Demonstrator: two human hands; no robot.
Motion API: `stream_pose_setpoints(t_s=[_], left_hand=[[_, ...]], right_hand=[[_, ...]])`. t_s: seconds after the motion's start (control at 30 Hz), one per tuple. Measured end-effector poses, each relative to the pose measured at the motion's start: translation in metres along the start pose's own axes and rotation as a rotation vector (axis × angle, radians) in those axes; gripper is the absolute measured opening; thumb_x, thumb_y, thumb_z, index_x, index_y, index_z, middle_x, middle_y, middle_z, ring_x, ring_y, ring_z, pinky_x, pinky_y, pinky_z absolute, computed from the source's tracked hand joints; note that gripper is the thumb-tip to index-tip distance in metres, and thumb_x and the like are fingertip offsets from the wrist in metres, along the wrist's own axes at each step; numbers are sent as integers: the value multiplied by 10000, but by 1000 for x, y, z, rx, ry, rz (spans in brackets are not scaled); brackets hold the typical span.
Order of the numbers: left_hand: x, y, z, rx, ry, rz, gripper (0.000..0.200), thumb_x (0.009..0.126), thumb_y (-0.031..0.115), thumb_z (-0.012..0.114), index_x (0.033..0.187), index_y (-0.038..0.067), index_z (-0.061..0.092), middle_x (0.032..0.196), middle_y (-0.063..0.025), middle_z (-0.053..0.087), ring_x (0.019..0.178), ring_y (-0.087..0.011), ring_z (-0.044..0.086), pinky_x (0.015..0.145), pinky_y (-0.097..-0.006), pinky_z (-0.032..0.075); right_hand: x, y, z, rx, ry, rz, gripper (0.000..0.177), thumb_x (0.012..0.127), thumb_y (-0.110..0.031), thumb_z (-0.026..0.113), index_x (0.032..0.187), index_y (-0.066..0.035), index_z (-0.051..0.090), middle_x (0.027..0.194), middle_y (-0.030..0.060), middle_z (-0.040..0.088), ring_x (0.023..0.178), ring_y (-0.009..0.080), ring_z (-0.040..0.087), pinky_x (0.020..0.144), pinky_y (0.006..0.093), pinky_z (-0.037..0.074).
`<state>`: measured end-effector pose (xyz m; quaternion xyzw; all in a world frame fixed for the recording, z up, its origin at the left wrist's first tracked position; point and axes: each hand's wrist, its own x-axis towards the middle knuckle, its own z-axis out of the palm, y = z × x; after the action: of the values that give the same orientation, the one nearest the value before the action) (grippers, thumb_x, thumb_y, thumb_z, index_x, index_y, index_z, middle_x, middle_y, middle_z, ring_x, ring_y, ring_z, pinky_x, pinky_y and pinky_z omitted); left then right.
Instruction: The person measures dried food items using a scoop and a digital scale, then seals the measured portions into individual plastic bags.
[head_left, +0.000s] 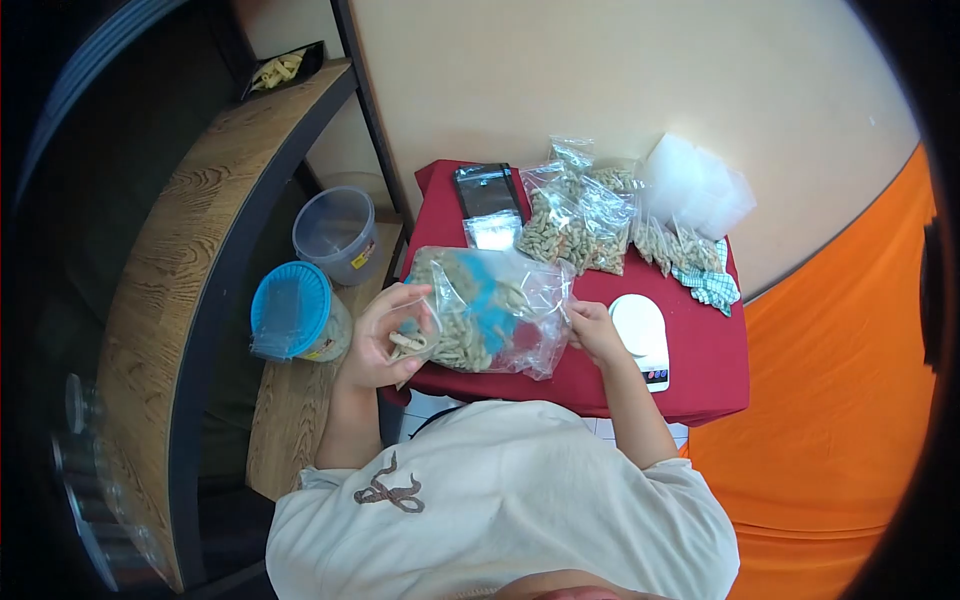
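My left hand point(375, 350) is wrapped round a clear plastic cup point(420, 322), tilted, with a few pale snack pieces point(407, 344) inside. The cup is at the left side of a large clear plastic bag point(462, 335) of pale green, finger-shaped snack pieces, lying on the table. A blue patch shows across the bag's middle. On the bag's right edge, the fingers of my right hand point(596, 332) are closed, pinching the plastic. Just right of that hand sits a white kitchen scale point(640, 335).
Several filled snack bags point(575, 225) stand at the back of the red-covered table point(700, 375). Beside them are white plastic sheets point(695, 185), a checked cloth point(712, 290) and flat black pouches point(487, 190). To the left, a shelf holds an uncovered tub point(335, 235) and a blue-lidded tub point(292, 310).
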<state>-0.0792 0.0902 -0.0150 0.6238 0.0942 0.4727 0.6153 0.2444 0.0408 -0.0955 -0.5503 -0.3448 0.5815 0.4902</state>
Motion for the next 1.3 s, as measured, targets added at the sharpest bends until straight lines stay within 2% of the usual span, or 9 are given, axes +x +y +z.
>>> stream_pose_setpoints(t_s=[0.17,0.5,0.67,0.73,0.83,0.97,1.0,1.13,1.3], left_hand=[[29,4,47,707,3,157,730,582,125,770,1241,8,480,998,-90,518,822,-164,505,747,-283,439],[62,-27,117,1075,-29,102,744,600,222,751,1265,67,456,1071,-115,534,953,-261,550,823,-371,428],[66,-38,140,1166,-58,136,784,571,193,765,1279,70,450,1079,-124,532,980,-279,548,834,-369,433],[64,-45,141,1174,-57,185,832,550,218,770,1296,79,428,1106,-128,514,1011,-305,517,862,-395,397],[58,-50,137,1031,45,186,834,541,187,776,1293,73,434,1096,-127,517,1004,-301,521,871,-400,397],[51,-48,128,948,192,272,809,531,113,784,1272,54,462,1052,-120,531,908,-246,550,819,-364,440],[49,-47,123,952,205,262,809,531,113,784,1272,54,462,1052,-120,531,908,-246,550,819,-364,440],[34,-51,85,758,420,287,654,654,70,706,1259,-3,469,995,-91,552,813,-172,542,784,-299,451],[0,-38,13,26,580,271,702,704,196,619,1316,-39,366,1028,-71,529,839,-183,550,859,-355,441]], right_hand=[[-52,-19,-56,-111,52,39,199,868,-175,580,921,2,652,573,-14,512,419,19,357,365,178,227],[-111,-139,-87,-199,161,-105,176,825,-142,610,811,26,663,526,-18,495,410,23,344,375,186,198],[-98,-170,-36,-620,-42,-298,143,794,-109,619,810,16,686,503,30,508,424,96,444,401,247,314],[-94,-170,-10,-1035,-217,-756,112,762,-91,599,753,-12,678,523,104,539,448,201,516,466,320,403],[-116,-180,27,-1530,-174,-833,89,723,-103,600,692,-29,641,595,121,577,568,290,583,537,367,460],[-127,-195,29,-1384,-172,-912,134,713,-95,609,800,-22,679,634,139,600,562,294,583,538,362,466],[-122,-195,22,-1176,-193,-933,157,747,-69,598,864,-2,678,582,114,590,493,216,568,484,309,440],[-115,-191,-15,-619,-6,-460,169,799,-52,578,890,57,670,567,43,560,526,64,481,475,213,371],[-82,-129,-71,-459,135,-213,166,817,-68,571,872,44,680,585,5,549,507,52,450,466,206,337]])
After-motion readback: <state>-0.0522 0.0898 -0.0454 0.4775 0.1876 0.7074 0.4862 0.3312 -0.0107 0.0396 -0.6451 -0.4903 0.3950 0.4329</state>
